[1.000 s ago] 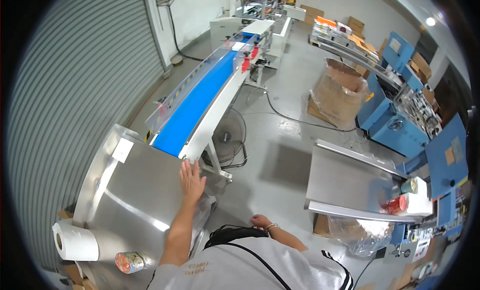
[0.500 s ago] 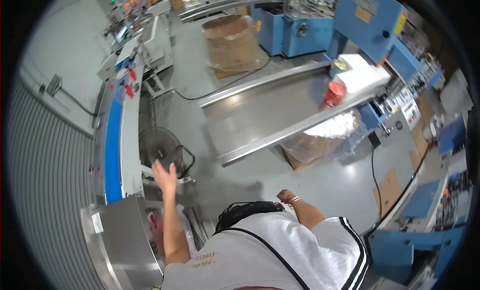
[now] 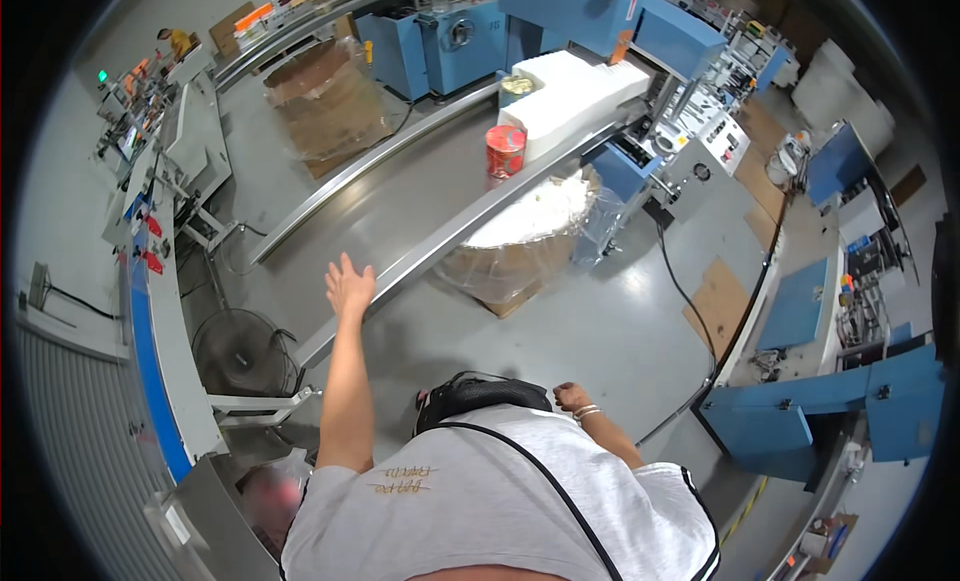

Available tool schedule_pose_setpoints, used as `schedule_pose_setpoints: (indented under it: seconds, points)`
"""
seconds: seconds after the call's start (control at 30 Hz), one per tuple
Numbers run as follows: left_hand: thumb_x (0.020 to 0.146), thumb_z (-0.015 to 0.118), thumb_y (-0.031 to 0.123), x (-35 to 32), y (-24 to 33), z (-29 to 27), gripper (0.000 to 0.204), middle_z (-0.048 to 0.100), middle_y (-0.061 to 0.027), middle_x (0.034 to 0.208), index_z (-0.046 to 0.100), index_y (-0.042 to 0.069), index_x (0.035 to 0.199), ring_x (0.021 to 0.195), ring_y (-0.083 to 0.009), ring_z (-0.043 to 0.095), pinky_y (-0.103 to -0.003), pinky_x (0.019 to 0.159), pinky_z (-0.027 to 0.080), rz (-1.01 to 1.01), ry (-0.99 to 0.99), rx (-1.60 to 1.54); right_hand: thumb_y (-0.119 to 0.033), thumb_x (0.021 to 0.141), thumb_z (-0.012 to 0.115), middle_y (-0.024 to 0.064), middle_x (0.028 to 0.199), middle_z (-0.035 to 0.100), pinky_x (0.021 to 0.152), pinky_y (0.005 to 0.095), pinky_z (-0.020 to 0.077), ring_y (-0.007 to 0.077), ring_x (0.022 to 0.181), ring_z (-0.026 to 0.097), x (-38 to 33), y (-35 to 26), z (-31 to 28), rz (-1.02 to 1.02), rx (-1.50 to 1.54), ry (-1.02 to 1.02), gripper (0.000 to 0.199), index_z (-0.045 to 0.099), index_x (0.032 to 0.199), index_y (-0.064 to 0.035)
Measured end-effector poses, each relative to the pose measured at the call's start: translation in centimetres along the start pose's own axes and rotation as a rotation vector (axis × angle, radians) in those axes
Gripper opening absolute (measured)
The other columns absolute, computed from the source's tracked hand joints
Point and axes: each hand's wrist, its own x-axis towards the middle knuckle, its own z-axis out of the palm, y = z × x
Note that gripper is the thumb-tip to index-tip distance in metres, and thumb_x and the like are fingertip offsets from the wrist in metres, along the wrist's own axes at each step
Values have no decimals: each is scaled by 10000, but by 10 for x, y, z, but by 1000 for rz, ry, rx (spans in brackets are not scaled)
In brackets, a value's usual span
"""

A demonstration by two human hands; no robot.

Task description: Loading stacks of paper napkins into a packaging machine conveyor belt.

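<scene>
My left hand (image 3: pixel 350 284) stretches forward with its fingers spread and nothing in it. It appears over the near rail of the long steel tray (image 3: pixel 365 186); whether it touches the rail I cannot tell. Close to my right side, beside the black waist bag (image 3: pixel 480 396), my right hand (image 3: pixel 572 396) is curled closed, with a bracelet at the wrist and nothing visible in it. At the tray's far end a red can (image 3: pixel 505 153) stands in front of a long white stack (image 3: pixel 580 96). A yellowish can (image 3: pixel 516 89) stands beside that stack.
Under the tray sits a lined carton (image 3: pixel 510 271) of white material. Another large carton (image 3: pixel 330 101) stands beyond. A floor fan (image 3: pixel 240 356) and a blue-belted conveyor (image 3: pixel 160 381) are on the left. A black cable (image 3: pixel 690 311) and flat cardboard (image 3: pixel 718 301) lie right.
My view has turned right and come closer to the tray. My left hand has gone from beside the fan to the tray's near rail. My right hand stays curled at my side.
</scene>
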Motion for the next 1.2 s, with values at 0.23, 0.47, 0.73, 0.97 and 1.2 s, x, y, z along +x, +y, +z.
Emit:
schedule_pose_setpoints:
  seconds: [0.23, 0.47, 0.73, 0.97, 1.2]
  points:
    - [840, 559, 437, -3, 7, -6, 687, 278, -201, 1501, 372, 131, 1425, 1397, -373, 226, -508, 1107, 225, -107, -81, 48, -268, 818, 591, 155, 777, 693, 677, 360, 529, 240, 705, 675, -17, 70, -19, -132, -218, 59, 345, 691, 947, 35]
    - [807, 615, 399, 4, 17, -7, 710, 282, -217, 1491, 376, 118, 1414, 1382, -388, 241, -521, 1100, 222, -195, -141, 38, -209, 830, 596, 100, 732, 650, 554, 329, 490, 194, 630, 611, -23, -21, -31, -72, 59, 108, 290, 655, 982, 31]
    - [807, 662, 313, 69, 83, 45, 672, 337, -292, 1423, 411, 39, 1367, 1319, -441, 320, -553, 1038, 307, 164, 53, -106, -181, 833, 535, 2, 770, 596, 541, 256, 433, 119, 615, 532, 135, -44, -85, -237, 581, -74, 166, 624, 952, -107]
    - [809, 677, 339, 156, 217, 81, 629, 454, -272, 1344, 485, 10, 1310, 1273, -406, 406, -473, 1037, 342, 551, 78, -412, -266, 885, 604, 20, 876, 643, 610, 293, 499, 147, 755, 625, 102, -152, -134, 4, 435, 114, 237, 590, 1052, -98]
    - [871, 589, 285, 218, 370, 83, 507, 473, -184, 1361, 489, 20, 1291, 1291, -369, 394, -481, 1034, 324, 896, 115, -498, -267, 859, 625, 37, 764, 626, 496, 265, 460, 141, 638, 603, 94, -63, -150, -272, 168, 174, 294, 607, 1015, -19]
